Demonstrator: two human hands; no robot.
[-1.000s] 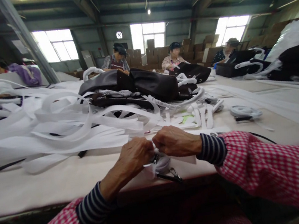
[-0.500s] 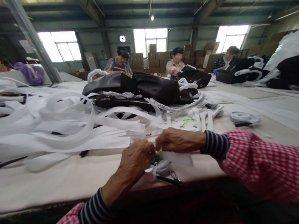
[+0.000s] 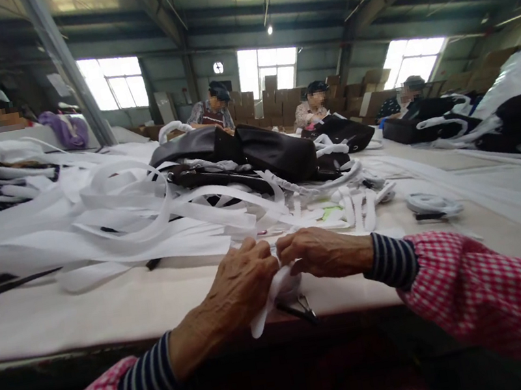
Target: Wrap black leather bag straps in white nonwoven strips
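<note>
Hands meeting at the near table edge (image 3: 62, 318), left hand (image 3: 244, 280) and right hand (image 3: 321, 251) both pinching a white wrapping strip (image 3: 270, 299) around a dark metal clasp (image 3: 301, 310), loose white strips (image 3: 121, 223) and black bags (image 3: 253, 150) piled beyond, seated workers (image 3: 315, 104) behind.

There's the white strip (image 3: 276, 293), soft and crumpled, bunched between the left hand (image 3: 242, 283) and right hand (image 3: 321, 251) at the table's (image 3: 86, 315) near edge, one end drooping, a dark metal clasp (image 3: 302, 311) poking out beneath.
</note>
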